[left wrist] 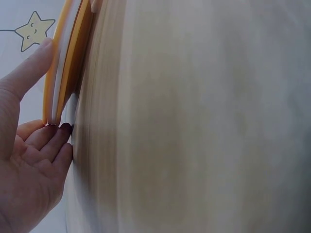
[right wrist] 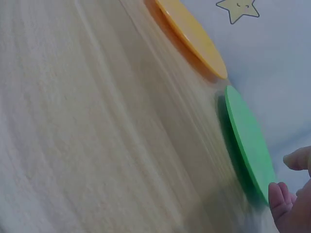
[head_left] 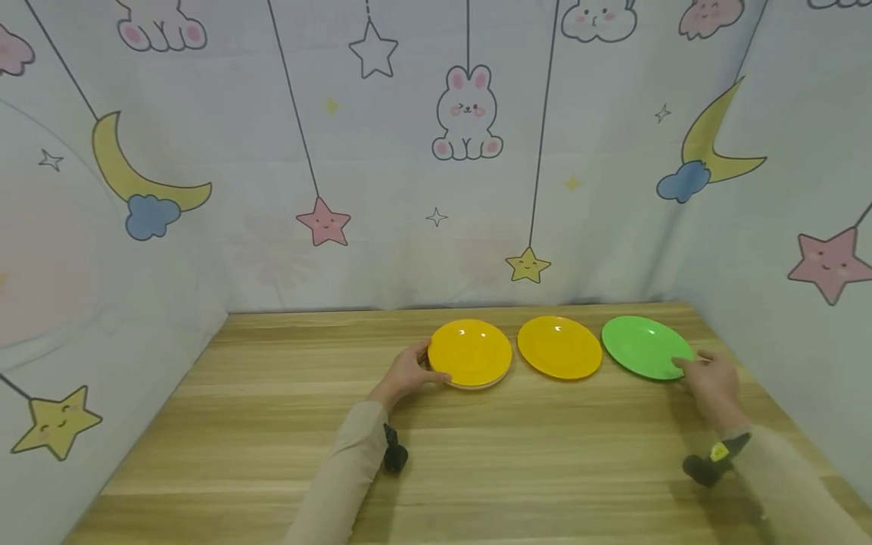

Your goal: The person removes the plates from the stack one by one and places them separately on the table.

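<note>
From the head view, the left hand (head_left: 406, 372) is grasping a plate stack (head_left: 470, 352) at its near-left edge, thumb along the front rim and fingers round the side. Just right of that grip, a single yellow plate (head_left: 560, 347) is lying on the table (head_left: 531, 454). Beyond it, the green plate (head_left: 643, 347) is sitting just inside the right hand (head_left: 711, 382), whose fingers are meeting its right edge. The step in hand seems to be handling the two ends of this row; the next move probably calls for a firm hold on the left and a careful, level touch on the right. All the plates are round, shallow and glossy, probably plastic, while the table is showing streaky wood grain.

From the left wrist view, the stack is standing edge-on between thumb and fingertips, a white layer (left wrist: 62, 73) sandwiched between orange ones. Whether it is fully resting on the wood, I cannot tell.

From the right wrist view, the thumb is standing clear of the green rim and the loosely bent fingers are lying beside it, so that grip is looking released. The green plate's thin, smooth edge is casting a soft shadow.
</note>
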Demonstrator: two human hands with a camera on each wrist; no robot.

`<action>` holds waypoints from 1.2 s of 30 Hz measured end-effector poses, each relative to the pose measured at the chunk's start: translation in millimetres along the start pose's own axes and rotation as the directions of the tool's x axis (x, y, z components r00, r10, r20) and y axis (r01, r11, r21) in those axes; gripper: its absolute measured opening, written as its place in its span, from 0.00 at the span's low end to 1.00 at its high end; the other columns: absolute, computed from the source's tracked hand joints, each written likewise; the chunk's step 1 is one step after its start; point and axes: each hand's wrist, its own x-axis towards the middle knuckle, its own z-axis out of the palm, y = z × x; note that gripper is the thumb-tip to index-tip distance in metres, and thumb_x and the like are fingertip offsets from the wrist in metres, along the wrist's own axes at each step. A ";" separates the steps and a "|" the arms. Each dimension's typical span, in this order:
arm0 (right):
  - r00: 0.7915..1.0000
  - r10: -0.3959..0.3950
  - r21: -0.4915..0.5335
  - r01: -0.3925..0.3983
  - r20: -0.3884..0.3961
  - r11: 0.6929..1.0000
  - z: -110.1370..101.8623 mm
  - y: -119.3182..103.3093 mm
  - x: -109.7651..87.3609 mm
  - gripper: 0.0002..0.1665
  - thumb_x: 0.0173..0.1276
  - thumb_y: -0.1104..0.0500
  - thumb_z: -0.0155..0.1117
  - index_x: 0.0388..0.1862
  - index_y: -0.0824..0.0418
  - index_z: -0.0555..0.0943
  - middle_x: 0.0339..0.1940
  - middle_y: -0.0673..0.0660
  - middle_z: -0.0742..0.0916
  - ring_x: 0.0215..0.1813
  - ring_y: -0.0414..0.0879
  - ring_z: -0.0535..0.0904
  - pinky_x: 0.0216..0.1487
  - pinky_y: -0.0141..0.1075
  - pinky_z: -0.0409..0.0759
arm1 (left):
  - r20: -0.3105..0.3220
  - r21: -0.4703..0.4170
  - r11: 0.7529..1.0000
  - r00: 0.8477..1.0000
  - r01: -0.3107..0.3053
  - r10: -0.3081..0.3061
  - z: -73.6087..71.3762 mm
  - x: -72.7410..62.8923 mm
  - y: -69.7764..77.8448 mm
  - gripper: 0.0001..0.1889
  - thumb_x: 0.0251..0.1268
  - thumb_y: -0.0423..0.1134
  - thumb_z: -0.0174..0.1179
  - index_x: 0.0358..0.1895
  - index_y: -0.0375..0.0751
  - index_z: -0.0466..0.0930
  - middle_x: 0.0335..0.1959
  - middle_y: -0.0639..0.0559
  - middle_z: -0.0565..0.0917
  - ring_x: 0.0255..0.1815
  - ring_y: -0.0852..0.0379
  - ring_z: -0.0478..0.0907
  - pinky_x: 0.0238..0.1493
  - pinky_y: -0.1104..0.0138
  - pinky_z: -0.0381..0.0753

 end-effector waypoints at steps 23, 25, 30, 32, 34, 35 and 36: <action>0.948 -0.190 0.158 0.152 0.257 0.976 74.8 -86.8 -27.1 0.41 0.66 0.55 0.55 0.69 0.73 0.51 0.61 0.73 0.68 0.58 0.61 0.70 0.56 0.44 0.74 | -0.001 0.011 1.000 1.000 -0.012 0.012 0.1 -3.4 -1.7 0.49 0.42 0.43 0.72 0.68 0.33 0.55 0.67 0.41 0.61 0.66 0.49 0.60 0.66 0.60 0.60; 0.938 -0.198 0.154 0.159 0.285 0.975 83.3 -91.3 -28.7 0.41 0.66 0.54 0.56 0.68 0.73 0.51 0.61 0.73 0.68 0.58 0.61 0.70 0.55 0.43 0.75 | 0.001 0.010 1.000 1.000 -0.015 0.015 0.0 -3.7 -2.3 0.49 0.42 0.43 0.72 0.68 0.32 0.54 0.67 0.41 0.61 0.66 0.48 0.61 0.66 0.60 0.60; 0.905 -0.209 0.152 0.163 0.371 0.975 108.0 -99.0 -33.5 0.41 0.65 0.52 0.58 0.68 0.72 0.54 0.59 0.72 0.71 0.56 0.60 0.73 0.53 0.42 0.77 | 0.004 0.003 1.000 1.000 -0.010 0.010 -0.6 -4.1 -2.9 0.49 0.42 0.43 0.72 0.68 0.33 0.54 0.67 0.41 0.61 0.66 0.49 0.61 0.66 0.60 0.60; 0.888 -0.221 0.154 0.172 0.404 0.973 117.8 -101.9 -36.9 0.41 0.64 0.52 0.58 0.67 0.72 0.55 0.59 0.72 0.71 0.55 0.60 0.74 0.51 0.42 0.78 | 0.003 -0.001 1.000 1.000 -0.014 0.014 -0.8 -4.0 -3.0 0.48 0.42 0.42 0.72 0.68 0.32 0.54 0.67 0.41 0.61 0.66 0.49 0.61 0.66 0.59 0.60; 0.868 -0.233 0.149 0.186 0.439 0.971 127.1 -104.3 -41.0 0.40 0.64 0.52 0.59 0.67 0.72 0.57 0.58 0.72 0.72 0.54 0.60 0.74 0.50 0.41 0.79 | 0.006 -0.008 1.000 1.000 -0.011 0.011 -0.8 -3.6 -3.1 0.49 0.42 0.42 0.72 0.68 0.33 0.54 0.68 0.42 0.60 0.66 0.49 0.60 0.66 0.60 0.60; 0.859 -0.239 0.142 0.195 0.452 0.970 131.4 -105.5 -43.3 0.40 0.64 0.52 0.59 0.66 0.72 0.57 0.57 0.73 0.72 0.53 0.60 0.75 0.49 0.41 0.79 | 0.007 -0.012 1.000 1.000 -0.008 0.009 -0.8 -3.5 -3.2 0.49 0.42 0.42 0.72 0.68 0.34 0.54 0.68 0.43 0.60 0.66 0.50 0.60 0.66 0.61 0.60; 0.853 -0.243 0.132 0.205 0.461 0.970 135.3 -106.2 -45.5 0.39 0.64 0.53 0.59 0.66 0.72 0.58 0.56 0.72 0.73 0.52 0.60 0.76 0.48 0.41 0.80 | 0.008 -0.020 1.000 1.000 -0.010 0.010 -0.8 -3.6 -3.0 0.49 0.42 0.42 0.72 0.68 0.34 0.54 0.68 0.43 0.60 0.67 0.50 0.60 0.66 0.61 0.61</action>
